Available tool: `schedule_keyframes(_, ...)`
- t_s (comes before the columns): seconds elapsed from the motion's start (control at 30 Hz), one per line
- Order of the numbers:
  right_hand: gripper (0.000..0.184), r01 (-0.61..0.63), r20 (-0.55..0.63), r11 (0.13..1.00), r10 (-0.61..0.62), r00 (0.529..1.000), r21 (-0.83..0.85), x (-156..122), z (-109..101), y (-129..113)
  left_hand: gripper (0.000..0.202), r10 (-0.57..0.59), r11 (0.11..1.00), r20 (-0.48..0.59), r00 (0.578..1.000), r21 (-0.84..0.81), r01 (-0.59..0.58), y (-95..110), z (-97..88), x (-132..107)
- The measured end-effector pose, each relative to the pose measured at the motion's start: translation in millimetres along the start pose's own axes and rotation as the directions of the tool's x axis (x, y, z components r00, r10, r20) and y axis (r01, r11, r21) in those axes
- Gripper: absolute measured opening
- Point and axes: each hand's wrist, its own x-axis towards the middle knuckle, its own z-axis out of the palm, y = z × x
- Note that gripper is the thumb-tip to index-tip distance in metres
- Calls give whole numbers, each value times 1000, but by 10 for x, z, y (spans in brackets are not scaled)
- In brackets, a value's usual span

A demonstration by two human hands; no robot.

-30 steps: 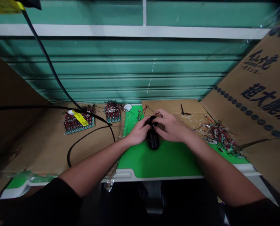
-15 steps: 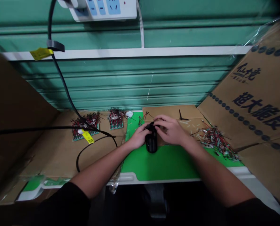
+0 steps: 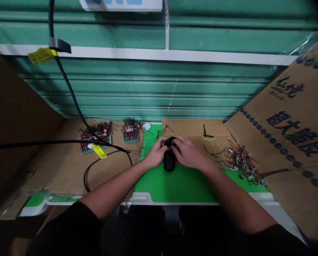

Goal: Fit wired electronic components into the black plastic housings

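A glossy black rounded casing (image 3: 169,162) is between my two hands above the green tabletop (image 3: 180,188). Its exact kind does not show. My left hand (image 3: 156,153) is closed on its left side, with the thumb near the upper part. From the right, my right hand (image 3: 187,151) has its fingers bent over the top end, pressing against it. The fingers hide much of that upper end. Just behind my hands lie a few thin wires (image 3: 165,131) with small black ends.
Wired circuit boards (image 3: 96,137) and a smaller wired board (image 3: 130,131) lie on cardboard at left. A wire pile (image 3: 243,161) is at right, near a thin black forked piece (image 3: 206,132). A black cable (image 3: 68,80) hangs across the left. Cardboard walls (image 3: 289,117) flank the table.
My right hand has drawn in closer over the top of the black casing, and its fingers have bent down more. The whole view has shifted slightly.
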Motion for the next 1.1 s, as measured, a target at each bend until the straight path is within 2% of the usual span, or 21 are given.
schedule_keyframes(0.07,20,19,-2,1000,-19,1000,-20,-8,10,-11,37,12,1000,1,1000,26,-13,-14,6,2)
schedule_keyframes(0.27,18,47,-148,999,-46,988,3,-49,42,35,30,-35,999,-8,999,2,35,-19,32,28)
schedule_keyframes(0.47,30,27,-125,995,-38,991,-92,-63,33,29,30,-71,997,-30,997,-42,70,13,59,18)
schedule_keyframes(0.63,29,11,-111,988,-29,993,-152,-75,19,39,32,-98,994,-53,994,-49,95,42,50,27)
schedule_keyframes(0.73,29,-45,-105,988,29,994,-150,-82,45,32,33,-96,993,-62,993,-75,91,40,41,34)
schedule_keyframes(0.87,31,-80,-90,996,77,993,-37,-63,97,-29,37,-31,996,-48,998,-83,26,-21,31,8)
schedule_keyframes(1.0,27,-58,-71,997,61,996,48,-42,112,-83,40,95,995,-46,994,-9,-95,-92,0,-18)
schedule_keyframes(1.1,21,-55,-77,997,59,995,57,-46,90,-66,38,129,991,2,992,46,-129,-91,-15,-10)
